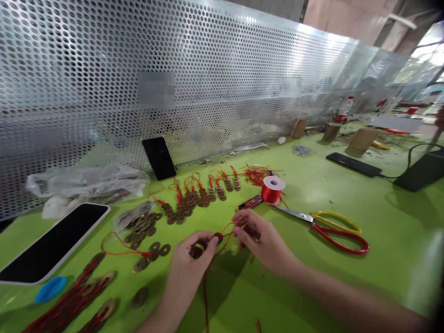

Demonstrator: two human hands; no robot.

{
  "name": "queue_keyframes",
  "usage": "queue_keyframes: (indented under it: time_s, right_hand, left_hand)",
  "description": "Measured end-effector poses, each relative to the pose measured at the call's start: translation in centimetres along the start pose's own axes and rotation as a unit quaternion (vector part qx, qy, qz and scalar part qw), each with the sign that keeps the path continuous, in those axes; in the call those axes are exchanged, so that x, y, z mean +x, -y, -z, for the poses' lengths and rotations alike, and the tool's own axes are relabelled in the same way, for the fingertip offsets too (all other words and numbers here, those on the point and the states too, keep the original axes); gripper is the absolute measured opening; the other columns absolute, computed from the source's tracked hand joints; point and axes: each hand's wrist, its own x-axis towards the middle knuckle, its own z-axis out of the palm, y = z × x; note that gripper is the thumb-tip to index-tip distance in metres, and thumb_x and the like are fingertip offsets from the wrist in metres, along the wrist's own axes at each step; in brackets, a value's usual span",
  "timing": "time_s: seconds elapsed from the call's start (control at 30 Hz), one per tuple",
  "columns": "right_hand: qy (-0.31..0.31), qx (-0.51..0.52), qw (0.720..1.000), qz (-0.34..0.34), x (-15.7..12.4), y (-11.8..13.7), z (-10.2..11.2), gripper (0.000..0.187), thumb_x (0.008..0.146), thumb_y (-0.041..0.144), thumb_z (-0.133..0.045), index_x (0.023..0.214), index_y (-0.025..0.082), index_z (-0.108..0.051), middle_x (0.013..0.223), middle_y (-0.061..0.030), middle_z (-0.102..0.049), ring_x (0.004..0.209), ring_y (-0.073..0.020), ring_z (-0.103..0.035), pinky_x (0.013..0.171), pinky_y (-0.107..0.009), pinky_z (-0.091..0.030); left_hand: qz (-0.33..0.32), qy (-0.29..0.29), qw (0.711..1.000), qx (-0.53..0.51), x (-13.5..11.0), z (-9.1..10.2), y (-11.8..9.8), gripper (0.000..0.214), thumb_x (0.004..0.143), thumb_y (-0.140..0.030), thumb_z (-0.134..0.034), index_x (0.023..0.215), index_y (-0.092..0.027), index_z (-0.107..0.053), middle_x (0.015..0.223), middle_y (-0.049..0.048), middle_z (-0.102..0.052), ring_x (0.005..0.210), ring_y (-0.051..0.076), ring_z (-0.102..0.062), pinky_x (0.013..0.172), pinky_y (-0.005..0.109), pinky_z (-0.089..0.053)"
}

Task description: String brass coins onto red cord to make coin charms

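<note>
Between the thumb and forefinger of my left hand (pixel 192 259) is a dark round coin (pixel 218 237) with red cord through it. My right hand (pixel 258 236) pinches the red cord (pixel 227 229) just to the right of the coin, and a loop of it spans the gap between the hands. One length of cord hangs below the coin toward the table's near edge. Loose coins (pixel 140 229) lie in a heap left of my left hand, partly in a clear plastic bag. Behind my hands stand finished-looking coin strings (pixel 189 201) with red cord loops, in a row.
Scissors (pixel 312 219) with red and yellow handles lie to the right, by a spool of red cord (pixel 272 189). Two phones (pixel 55 240), one propped upright (pixel 159 157), are at the left. More corded coins (pixel 76 296) lie front left. A perforated metal screen (pixel 208 69) borders the back.
</note>
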Motion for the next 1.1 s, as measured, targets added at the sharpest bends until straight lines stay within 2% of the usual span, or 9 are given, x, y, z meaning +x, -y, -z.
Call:
queue_keyframes:
  time_s: [0.1,0.23,0.4,0.53,0.67,0.8,0.97,1.1]
  right_hand:
    - [-0.04,-0.043,0.996,0.06,-0.2,0.1,0.18,0.009,0.085,0.017,-0.048,0.094,0.02,-0.048,0.094,-0.0043,-0.054,0.067,-0.0098,-0.057,0.058,-0.022,-0.048]
    - [-0.033,-0.096,0.986,0.135,-0.37,0.57,0.4,0.013,0.08,0.009,-0.048,0.085,0.019,-0.055,0.098,-0.0066,-0.053,0.084,-0.0134,-0.056,0.065,-0.022,-0.05]
    - [0.023,-0.068,0.991,0.111,-0.15,0.51,0.42,0.014,0.081,0.012,-0.053,0.091,0.018,-0.061,0.089,-0.0038,-0.062,0.074,-0.0112,-0.059,0.064,-0.022,-0.051]
    - [0.023,-0.042,0.993,0.103,-0.01,0.22,0.38,0.014,0.079,0.012,-0.057,0.091,0.016,-0.062,0.088,-0.0026,-0.064,0.072,-0.0094,-0.06,0.066,-0.02,-0.051]
    - [0.025,-0.02,0.995,0.097,-0.05,0.18,0.5,0.013,0.08,0.016,-0.059,0.093,0.016,-0.063,0.088,-0.0025,-0.066,0.076,-0.0102,-0.062,0.069,-0.02,-0.052]
    - [0.035,0.001,0.996,0.082,-0.27,0.34,0.54,0.02,0.081,0.018,-0.06,0.101,0.017,-0.061,0.086,-0.0018,-0.065,0.075,-0.0102,-0.063,0.07,-0.021,-0.052]
    - [0.041,-0.038,0.994,0.092,-0.35,0.62,0.63,0.013,0.082,0.016,-0.057,0.092,0.018,-0.065,0.087,-0.0015,-0.065,0.074,-0.0097,-0.061,0.067,-0.02,-0.051]
    - [0.033,-0.09,0.99,0.105,-0.19,0.82,0.86,0.014,0.082,0.014,-0.055,0.088,0.019,-0.067,0.085,-0.0011,-0.066,0.073,-0.01,-0.06,0.066,-0.021,-0.049]
  left_hand:
    - [0.003,-0.001,1.0,-0.009,0.04,-0.1,0.05,0.022,0.068,-0.036,-0.065,0.068,-0.014,-0.067,0.06,0.002,-0.064,0.049,0.011,-0.051,0.044,0.019,-0.038]
    - [0.001,0.007,1.0,-0.027,0.02,-0.07,-0.09,0.019,0.068,-0.034,-0.066,0.069,-0.015,-0.067,0.061,0.0012,-0.063,0.051,0.011,-0.051,0.045,0.019,-0.039]
    - [0.019,0.016,0.999,-0.034,0.03,0.09,-0.46,0.013,0.065,-0.03,-0.067,0.069,-0.017,-0.066,0.065,-0.0001,-0.065,0.055,0.011,-0.054,0.049,0.017,-0.043]
    - [0.015,0.033,0.999,-0.02,0.0,0.2,-0.53,0.01,0.067,-0.028,-0.067,0.069,-0.018,-0.067,0.066,-0.0006,-0.066,0.058,0.011,-0.057,0.053,0.016,-0.045]
    - [0.014,0.033,0.999,-0.017,0.04,0.37,-0.37,0.01,0.066,-0.028,-0.067,0.07,-0.019,-0.067,0.065,-0.0011,-0.067,0.056,0.01,-0.056,0.05,0.015,-0.044]
    - [0.021,0.029,0.999,-0.025,-0.02,0.46,-0.37,0.009,0.066,-0.027,-0.068,0.069,-0.019,-0.067,0.062,-0.0019,-0.066,0.053,0.009,-0.054,0.046,0.014,-0.043]
    - [0.018,0.028,0.999,-0.023,-0.1,0.41,-0.56,0.009,0.066,-0.027,-0.068,0.068,-0.019,-0.066,0.063,-0.0013,-0.065,0.053,0.01,-0.055,0.046,0.015,-0.043]
    - [0.01,0.021,1.0,-0.016,-0.13,0.34,-0.43,0.011,0.067,-0.029,-0.068,0.069,-0.018,-0.067,0.062,-0.0008,-0.065,0.053,0.011,-0.054,0.045,0.016,-0.043]
